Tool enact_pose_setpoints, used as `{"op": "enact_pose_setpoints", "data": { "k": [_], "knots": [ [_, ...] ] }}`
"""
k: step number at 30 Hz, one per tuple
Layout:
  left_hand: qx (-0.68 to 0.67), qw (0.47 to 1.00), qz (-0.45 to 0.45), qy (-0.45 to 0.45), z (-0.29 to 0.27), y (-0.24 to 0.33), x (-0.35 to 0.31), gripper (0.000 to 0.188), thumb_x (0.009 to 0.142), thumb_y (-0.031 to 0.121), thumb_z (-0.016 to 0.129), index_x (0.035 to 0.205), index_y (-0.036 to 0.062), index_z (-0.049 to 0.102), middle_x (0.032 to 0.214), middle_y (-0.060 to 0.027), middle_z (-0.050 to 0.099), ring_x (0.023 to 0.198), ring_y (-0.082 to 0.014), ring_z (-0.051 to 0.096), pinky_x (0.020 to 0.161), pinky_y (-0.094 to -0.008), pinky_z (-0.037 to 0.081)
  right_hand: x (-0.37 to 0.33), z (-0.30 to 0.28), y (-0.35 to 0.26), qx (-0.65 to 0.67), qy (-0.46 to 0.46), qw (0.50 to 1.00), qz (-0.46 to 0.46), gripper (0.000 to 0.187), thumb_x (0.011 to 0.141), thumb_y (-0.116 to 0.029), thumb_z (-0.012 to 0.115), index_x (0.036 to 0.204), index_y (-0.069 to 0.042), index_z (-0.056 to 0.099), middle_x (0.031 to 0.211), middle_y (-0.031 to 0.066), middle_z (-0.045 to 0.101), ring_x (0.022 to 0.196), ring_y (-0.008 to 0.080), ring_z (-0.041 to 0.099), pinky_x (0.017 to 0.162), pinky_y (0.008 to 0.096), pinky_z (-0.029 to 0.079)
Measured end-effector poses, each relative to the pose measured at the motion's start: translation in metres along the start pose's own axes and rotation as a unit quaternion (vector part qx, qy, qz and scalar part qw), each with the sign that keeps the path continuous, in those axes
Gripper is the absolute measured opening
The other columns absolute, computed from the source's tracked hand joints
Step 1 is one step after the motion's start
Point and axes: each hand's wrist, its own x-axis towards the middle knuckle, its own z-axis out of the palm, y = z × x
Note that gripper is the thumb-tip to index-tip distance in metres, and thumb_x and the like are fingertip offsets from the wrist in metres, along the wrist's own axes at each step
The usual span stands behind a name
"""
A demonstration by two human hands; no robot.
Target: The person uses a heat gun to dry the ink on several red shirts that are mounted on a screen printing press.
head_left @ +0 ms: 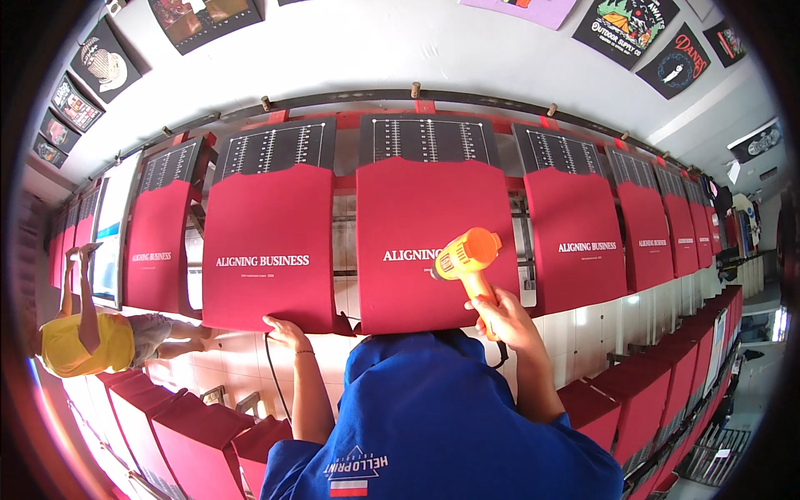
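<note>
The right hand [507, 320] holds a yellow blower [468, 260] over a red shirt [417, 204]; I can't tell if the left hand [289, 335] grips.

The right hand [504, 321] is gripping a yellow-orange heat gun [468, 256] by its handle, and the gun's body is partly hiding the white lettering on the central red cloth [429, 204]. The left hand [288, 335] is reaching to the lower edge of the neighbouring red cloth [268, 217], a black cord [273, 372] running beside it. Black boards [429, 140] with white scales are showing above the cloths. At far left, a co-worker [87, 346] in yellow is raising both arms near a framed panel [109, 237].
</note>
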Motion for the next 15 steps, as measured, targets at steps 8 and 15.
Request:
{"op": "enact_pose_setpoints", "data": {
  "k": [8,15],
  "knots": [
    [-0.168,0.982,-0.039,0.081,0.002,-0.016,0.009,0.067,0.099,0.051,0.043,0.122,-0.011,0.048,0.112,-0.037,0.058,0.101,-0.0461,0.061,0.087,-0.0523,0.051,0.019,0.01,-0.006,-0.021,-0.072,0.997,-0.008,0.031,0.094,-0.032,0.061,0.105,-0.004,0.053,0.069,0.0034,0.057,0.057,0.0086,0.057,0.046,0.0225,0.043],
    [-0.234,0.963,-0.115,0.065,-0.009,-0.032,0.016,0.075,0.094,0.057,0.05,0.123,-0.012,0.049,0.117,-0.0307,0.06,0.108,-0.0453,0.058,0.096,-0.0462,0.046,0.01,-0.015,-0.01,-0.014,-0.06,0.998,-0.022,0.031,0.095,-0.027,0.06,0.112,-0.002,0.055,0.08,0.0049,0.061,0.058,0.0089,0.058,0.046,0.0232,0.045]
  ]
}}
